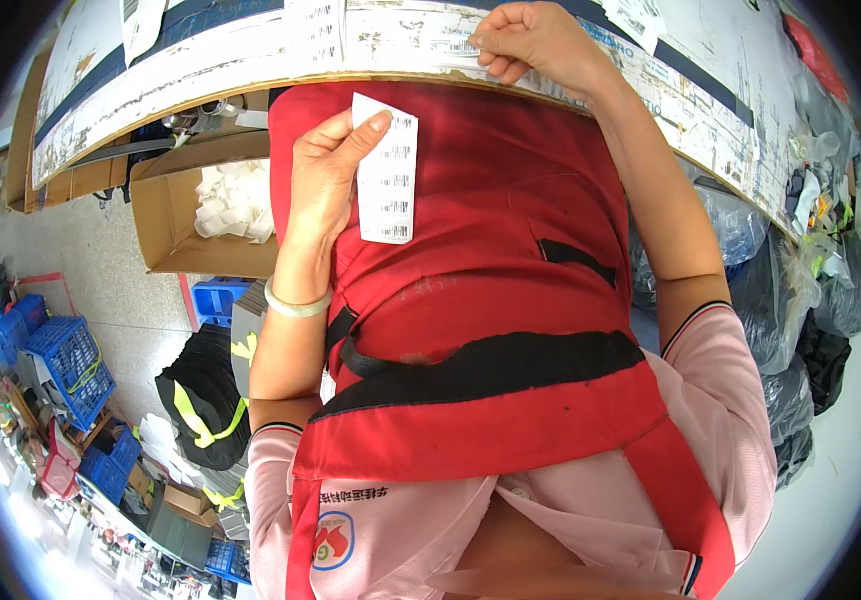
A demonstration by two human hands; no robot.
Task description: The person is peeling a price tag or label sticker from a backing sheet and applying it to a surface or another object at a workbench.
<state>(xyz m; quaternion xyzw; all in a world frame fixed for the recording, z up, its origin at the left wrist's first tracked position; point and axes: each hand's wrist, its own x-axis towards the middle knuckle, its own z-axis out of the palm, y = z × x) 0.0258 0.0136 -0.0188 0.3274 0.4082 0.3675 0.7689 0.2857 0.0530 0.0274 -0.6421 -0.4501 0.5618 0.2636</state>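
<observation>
My left hand (322, 172) is closed on a white folded strip of barcode labels (388, 195), the thumb pressed on its upper part. The strip hangs over my red apron (490, 260), just off the near edge of the worktable. Over the tabletop, my right hand (542, 48) is in a pinch, thumb against fingers. Whatever lies between those fingertips is too small to make out. To the left of my right hand, another white label strip (314, 28) lies on the worn white table surface (220, 48).
Below the table's left side stands a cardboard box (175, 215) holding white paper scraps (233, 203). Dark stacked goods tied with yellow-green bands (200, 415) and blue crates (72, 365) are at the left. Clear plastic bags (765, 290) crowd the right side.
</observation>
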